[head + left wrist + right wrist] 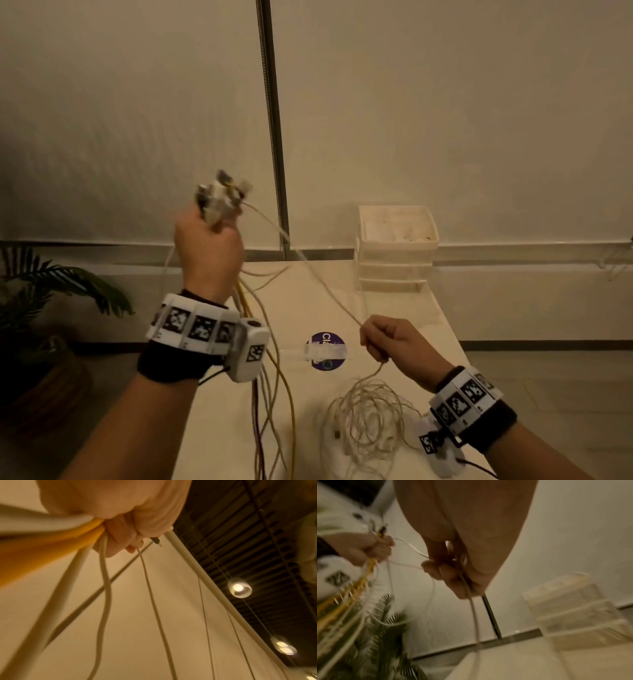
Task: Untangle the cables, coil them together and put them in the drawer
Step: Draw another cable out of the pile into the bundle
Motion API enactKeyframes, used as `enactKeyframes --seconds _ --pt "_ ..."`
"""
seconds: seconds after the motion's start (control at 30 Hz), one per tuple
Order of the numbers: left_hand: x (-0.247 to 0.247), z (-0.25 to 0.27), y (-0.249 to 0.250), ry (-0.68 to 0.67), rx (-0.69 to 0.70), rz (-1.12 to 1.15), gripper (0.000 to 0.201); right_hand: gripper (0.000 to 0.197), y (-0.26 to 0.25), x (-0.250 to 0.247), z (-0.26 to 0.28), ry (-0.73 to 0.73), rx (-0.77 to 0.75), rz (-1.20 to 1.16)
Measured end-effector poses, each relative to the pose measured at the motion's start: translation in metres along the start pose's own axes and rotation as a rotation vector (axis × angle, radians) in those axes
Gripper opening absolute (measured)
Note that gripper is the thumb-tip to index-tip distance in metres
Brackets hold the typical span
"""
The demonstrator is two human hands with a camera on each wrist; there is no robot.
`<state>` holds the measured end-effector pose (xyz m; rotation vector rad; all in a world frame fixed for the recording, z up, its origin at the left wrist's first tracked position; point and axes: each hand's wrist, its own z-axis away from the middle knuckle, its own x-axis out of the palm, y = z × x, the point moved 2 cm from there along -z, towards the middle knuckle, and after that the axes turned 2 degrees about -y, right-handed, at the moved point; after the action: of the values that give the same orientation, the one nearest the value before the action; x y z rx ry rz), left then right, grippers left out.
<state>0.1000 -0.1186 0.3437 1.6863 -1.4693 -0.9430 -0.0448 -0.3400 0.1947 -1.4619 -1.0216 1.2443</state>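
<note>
Left hand [207, 246] raised at the left, fist clamped round a bundle of cable plugs [221, 197], while right hand [390, 339] pinches one white cable [329, 287] above the table [428, 308], drawer unit [397, 250] far right

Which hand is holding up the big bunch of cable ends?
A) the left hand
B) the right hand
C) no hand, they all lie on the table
A: the left hand is raised and grips the bunch of cable ends, while the right hand pinches just one thin white cable lower down, above the table.
</note>
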Motion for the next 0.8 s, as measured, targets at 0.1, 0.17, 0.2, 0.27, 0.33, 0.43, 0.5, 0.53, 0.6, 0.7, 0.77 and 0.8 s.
enactKeyframes --seconds 0.1,0.17,0.2,0.27,0.33,0.43,0.5,0.53,0.6,0.7,0.77,0.8 --pt "-0.01 -0.006 -0.004 -0.072 -0.026 -0.098 0.005 0.031 0.017 -0.003 0.007 0.073 0.047 -0.012" --pt "-0.005 0.009 -0.005 -0.171 0.022 -0.16 0.014 0.031 0.012 -0.003 0.007 0.114 0.052 -0.031" --pt "-0.002 0.017 -0.005 -0.197 0.051 -0.17 0.022 0.03 0.006 -0.003 0.005 0.128 0.046 -0.041" --pt "0.004 0.03 -0.007 -0.233 0.081 -0.174 0.047 0.03 -0.009 -0.003 0.003 0.141 0.031 -0.056" --pt "0.011 0.043 -0.008 -0.344 0.11 -0.195 0.066 0.029 -0.026 -0.004 0.002 0.126 0.013 -0.061" --pt "0.03 0.067 -0.006 -0.663 0.2 -0.246 0.067 0.03 -0.053 -0.003 -0.001 0.08 -0.03 0.014" --pt "0.042 0.079 -0.011 -0.809 0.228 -0.258 0.061 0.032 -0.07 0.001 -0.004 0.042 -0.064 0.068" --pt "0.047 0.084 -0.014 -0.84 0.229 -0.258 0.057 0.033 -0.078 0.002 -0.005 0.031 -0.073 0.083" --pt "0.052 0.088 -0.022 -0.831 0.203 -0.254 0.042 0.034 -0.087 0.001 -0.006 0.018 -0.069 0.104" --pt "0.053 0.086 -0.022 -0.771 0.203 -0.228 0.035 0.033 -0.09 0.001 -0.008 -0.025 -0.033 0.054" --pt "0.052 0.083 -0.02 -0.755 0.215 -0.222 0.042 0.03 -0.086 0.003 -0.008 -0.041 -0.038 -0.017" --pt "0.051 0.08 -0.019 -0.741 0.221 -0.215 0.043 0.029 -0.083 0.004 -0.008 -0.046 -0.046 -0.043"
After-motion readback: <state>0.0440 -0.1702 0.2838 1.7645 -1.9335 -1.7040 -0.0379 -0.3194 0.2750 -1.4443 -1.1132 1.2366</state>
